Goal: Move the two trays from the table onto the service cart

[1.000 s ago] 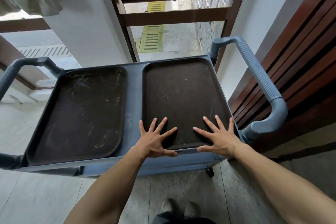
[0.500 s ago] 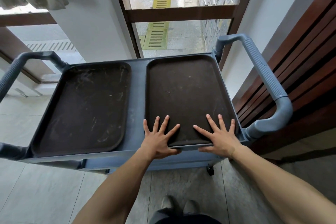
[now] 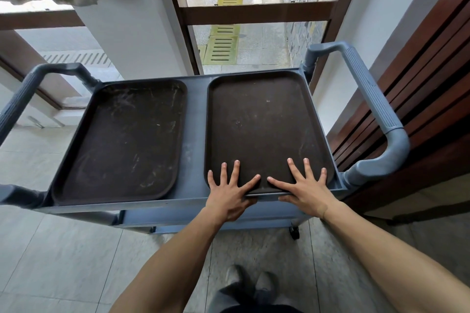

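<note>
Two dark brown trays lie side by side on the top shelf of the blue-grey service cart (image 3: 193, 134). The scuffed left tray (image 3: 122, 140) lies flat with nothing touching it. The right tray (image 3: 264, 124) has its near edge resting on the cart's front lip. My left hand (image 3: 229, 193) and my right hand (image 3: 305, 190) both hold that near edge. Their fingers are spread on top of the tray and their thumbs are tucked under its rim.
The cart has a ribbed handle on the right (image 3: 376, 109) and one on the left (image 3: 23, 99). A dark wooden slatted wall (image 3: 427, 79) runs close along the right side. A window frame (image 3: 256, 10) and white wall stand behind the cart. My shoes (image 3: 251, 282) are on the tiled floor below.
My two hands have drawn closer together along the right tray's near edge. The tray sits slightly further onto the cart. The left tray has not moved.
</note>
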